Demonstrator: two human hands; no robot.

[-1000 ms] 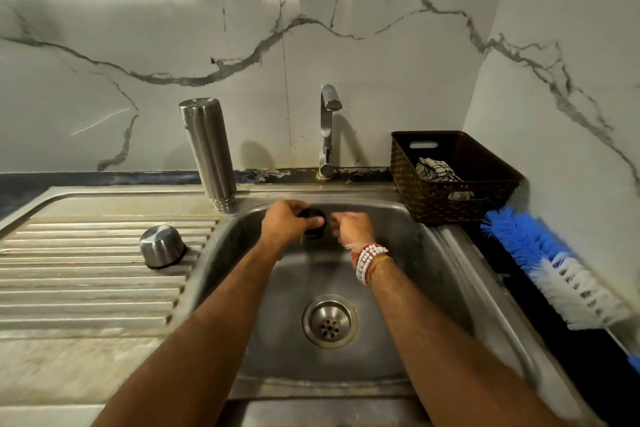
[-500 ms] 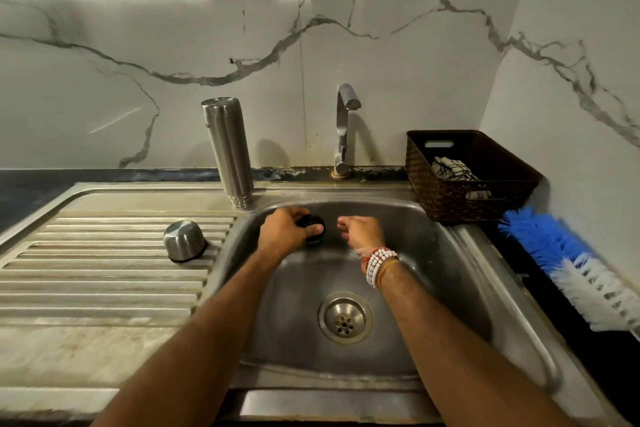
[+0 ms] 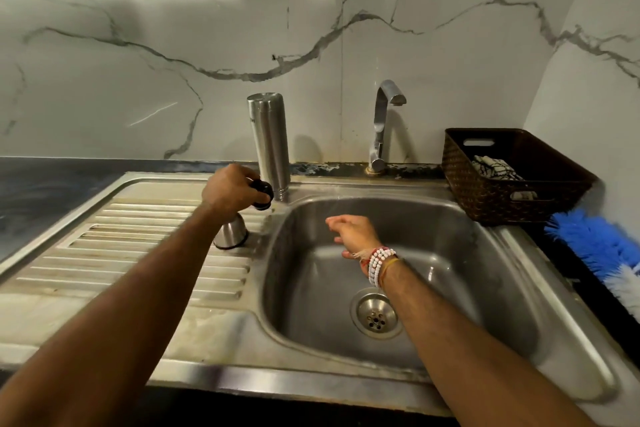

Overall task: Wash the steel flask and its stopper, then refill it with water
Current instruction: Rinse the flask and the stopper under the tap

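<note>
The steel flask [image 3: 269, 142] stands upside down on the sink's back rim, left of the tap [image 3: 382, 125]. My left hand [image 3: 230, 189] grips the black stopper [image 3: 262, 194] just in front of the flask's base, above the drainboard [image 3: 131, 253]. The steel cup lid [image 3: 231, 234] sits mouth-down on the drainboard, partly under my left forearm. My right hand [image 3: 351, 230] hangs over the sink basin [image 3: 450, 288], fingers loose and apart, holding nothing. No water stream is visible from the tap.
A dark woven basket [image 3: 502, 198] with a cloth inside stands at the back right of the sink. A blue and white brush [image 3: 595, 246] lies on the dark counter at the right. The drain strainer [image 3: 375, 317] sits in the basin floor. Marble walls close the back and right.
My left hand has carried the stopper out of the basin, up and left to beside the flask. My right hand let go of it and stays over the basin.
</note>
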